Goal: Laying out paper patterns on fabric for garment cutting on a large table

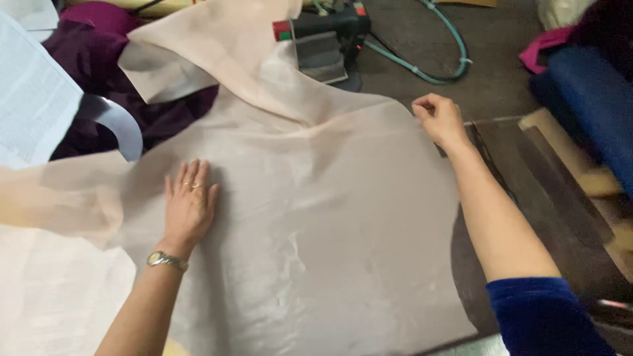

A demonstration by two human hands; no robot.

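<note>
Left hand: flat, fingers spread, palm down on the beige fabric, gripping nothing. Fabric spread across the table. Right hand: closed, pinching the fabric's far right edge. Beyond: purple cloth, a dark tool, green hose.

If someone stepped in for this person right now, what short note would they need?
Left hand: flat, palm down on the sheer peach fabric, fingers spread.
Right hand: closed on the fabric's far right edge.
Fabric: spread across the dark worktable, mostly smooth between the hands; its upper part is folded over toward the black handheld tool.
Nearby: purple cloth at upper left, blue fabric roll at right.
Left: the creases near the fabric's middle and the folded top.
</note>
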